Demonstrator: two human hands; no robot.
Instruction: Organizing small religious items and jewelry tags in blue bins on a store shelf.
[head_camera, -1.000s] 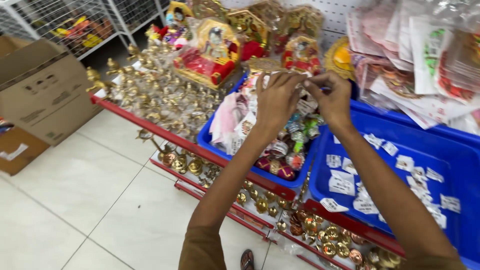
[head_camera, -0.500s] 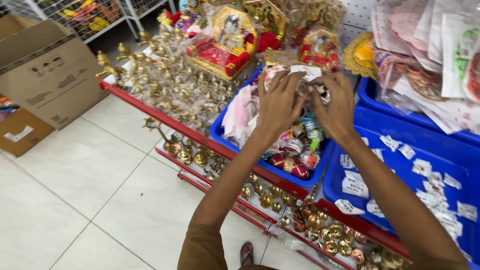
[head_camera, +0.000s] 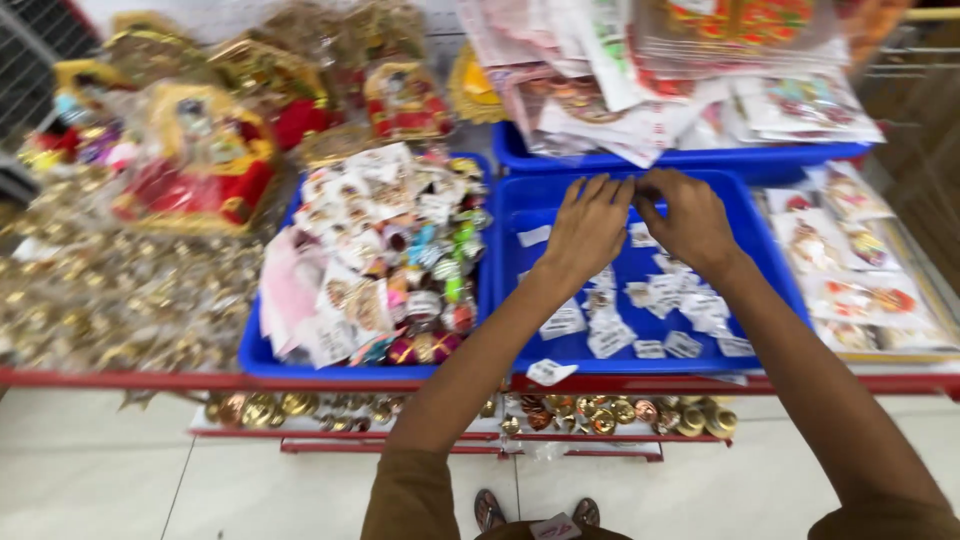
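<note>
My left hand (head_camera: 590, 228) and my right hand (head_camera: 692, 222) meet fingertip to fingertip over the far part of a shallow blue tray (head_camera: 540, 205). Several small white packets (head_camera: 600, 338) lie scattered on the tray's floor below my wrists. The left fingers are stretched out and the right fingers are curled. Whatever sits between the fingertips is too small and hidden to make out. One white packet (head_camera: 550, 372) lies on the red shelf edge (head_camera: 150, 379) in front of the tray.
Left of the tray is a blue bin (head_camera: 340, 366) heaped with colourful packets. Wrapped figurines (head_camera: 200, 170) and gold ornaments (head_camera: 100, 300) fill the far left. Flat plastic-wrapped packs (head_camera: 650, 70) pile up behind, picture packets (head_camera: 850, 275) lie at right, and brass pieces (head_camera: 600, 415) sit on a lower shelf.
Both hands have moved to the right, from above the bin of colourful packets to above the tray of white packets. The view has swung right with them.
</note>
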